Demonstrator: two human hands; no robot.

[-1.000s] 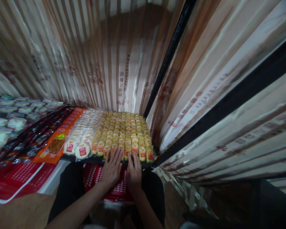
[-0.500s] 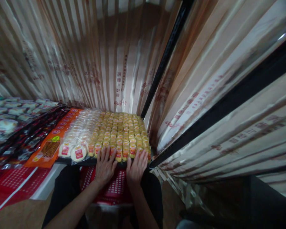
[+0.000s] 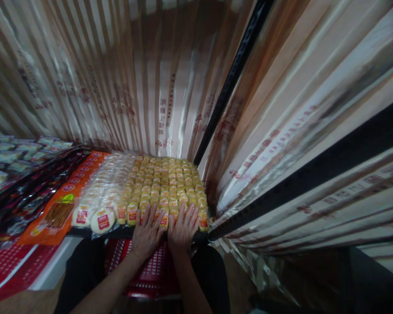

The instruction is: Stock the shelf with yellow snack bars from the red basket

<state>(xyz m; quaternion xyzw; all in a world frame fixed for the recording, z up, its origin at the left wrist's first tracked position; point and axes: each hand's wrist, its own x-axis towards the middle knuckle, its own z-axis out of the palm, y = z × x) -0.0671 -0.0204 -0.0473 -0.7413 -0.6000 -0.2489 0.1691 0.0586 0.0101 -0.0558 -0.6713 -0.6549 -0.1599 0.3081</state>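
Observation:
Rows of small yellow wrapped cakes fill the right end of a dark shelf. My left hand lies flat against the front of these rows, fingers stretched out over the packets. Beside it, my right hand rests the same way a little to the right, fingers slightly spread. Neither hand grips a packet. To the left of the cakes are round white packets with red labels, stacked in clear wrap. An orange snack bag lies left of those.
Dark packets and pale wrapped packets continue along the shelf to the left. A red basket stands below, between my knees. Pleated printed curtains hang behind, with a black metal post and a slanting black bar.
My right hand has shifted slightly left, closer to my left hand, along the front of the yellow cakes. The view has moved a little, so the shelf sits slightly lower.

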